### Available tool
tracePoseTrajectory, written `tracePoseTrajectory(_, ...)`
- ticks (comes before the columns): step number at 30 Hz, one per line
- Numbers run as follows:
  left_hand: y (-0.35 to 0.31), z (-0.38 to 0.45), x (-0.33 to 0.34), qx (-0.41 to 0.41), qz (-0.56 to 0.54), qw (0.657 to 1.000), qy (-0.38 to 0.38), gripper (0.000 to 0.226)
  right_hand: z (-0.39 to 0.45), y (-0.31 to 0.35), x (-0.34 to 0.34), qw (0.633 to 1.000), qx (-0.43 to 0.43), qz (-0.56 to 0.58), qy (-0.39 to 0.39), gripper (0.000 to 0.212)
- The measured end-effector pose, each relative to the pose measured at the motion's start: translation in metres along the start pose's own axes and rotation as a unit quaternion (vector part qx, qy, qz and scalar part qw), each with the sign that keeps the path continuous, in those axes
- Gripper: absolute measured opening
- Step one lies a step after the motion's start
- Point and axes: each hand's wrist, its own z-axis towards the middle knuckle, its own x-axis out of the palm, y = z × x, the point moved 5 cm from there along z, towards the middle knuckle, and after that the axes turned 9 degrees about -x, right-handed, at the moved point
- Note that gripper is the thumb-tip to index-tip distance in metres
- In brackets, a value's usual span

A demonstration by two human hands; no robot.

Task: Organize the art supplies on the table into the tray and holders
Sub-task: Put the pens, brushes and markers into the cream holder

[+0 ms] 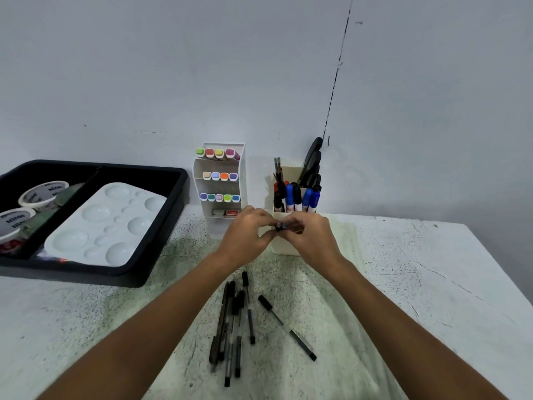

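Observation:
My left hand (248,229) and my right hand (310,236) meet in front of the cream pen holder (284,245). Together they pinch a small bundle of pens (281,226), seen end-on, with dark and blue ends showing. The holder carries blue, black and red markers (297,197), brushes and black scissors (311,163). Several black pens (233,321) lie loose on the table below my hands, and one more pen (287,327) lies apart at their right. A white tiered rack (220,180) of colored markers stands left of the holder.
A black tray (161,241) at the left holds a white paint palette (103,223) and two lidded paint tubs (43,193). The speckled white table (403,284) ends at a corner on the right. A grey wall rises behind everything.

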Motion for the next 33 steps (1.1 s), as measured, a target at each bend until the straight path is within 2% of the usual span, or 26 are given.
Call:
tracePoseTrajectory(8, 0.003, -0.009, -0.002, -0.027, 0.000, 0.999, 0.029, 0.030, -0.006, -0.002, 0.002, 0.999, 0.016, -0.048, -0.014, 0.017)
tracePoseTrajectory(11, 0.013, -0.025, -0.010, -0.060, -0.006, 0.997, 0.040, 0.030, -0.023, 0.012, -0.007, 0.977, -0.083, -0.178, -0.085, 0.020)
tracePoseTrajectory(13, 0.027, -0.039, -0.014, -0.079, 0.016, 0.996, 0.048, 0.019, -0.041, 0.021, -0.006, 0.962, -0.157, -0.197, -0.107, 0.018)
tracePoseTrajectory(15, 0.044, -0.055, -0.014, -0.105, 0.053, 0.991, 0.063, 0.020, -0.057, 0.020, 0.004, 0.969, -0.176, -0.166, -0.052, 0.015)
tracePoseTrajectory(18, 0.062, -0.073, -0.006, -0.153, 0.112, 0.976, 0.107, 0.059, -0.071, 0.009, 0.029, 0.977, -0.101, -0.142, 0.123, 0.023)
tracePoseTrajectory(19, 0.064, -0.077, -0.002, -0.155, 0.134, 0.971, 0.125, 0.074, -0.074, 0.006, 0.038, 0.969, -0.073, -0.151, 0.184, 0.029)
tracePoseTrajectory(21, 0.064, -0.080, 0.005, -0.143, 0.174, 0.962, 0.154, 0.091, -0.079, 0.004, 0.050, 0.949, -0.041, -0.179, 0.257, 0.042)
tracePoseTrajectory(23, 0.063, -0.081, 0.010, -0.139, 0.198, 0.956, 0.164, 0.089, -0.081, 0.007, 0.056, 0.938, -0.031, -0.203, 0.279, 0.047)
tracePoseTrajectory(26, 0.065, -0.082, 0.011, -0.153, 0.172, 0.960, 0.159, 0.083, -0.083, 0.010, 0.061, 0.933, -0.025, -0.228, 0.278, 0.032)
tracePoseTrajectory(28, 0.067, -0.082, 0.012, -0.175, 0.126, 0.964, 0.156, 0.083, -0.085, 0.011, 0.061, 0.930, -0.020, -0.254, 0.264, 0.024)
tracePoseTrajectory(33, 0.056, -0.080, 0.007, -0.213, -0.043, 0.968, 0.127, 0.050, -0.086, 0.006, 0.055, 0.934, 0.006, -0.281, 0.218, 0.025)
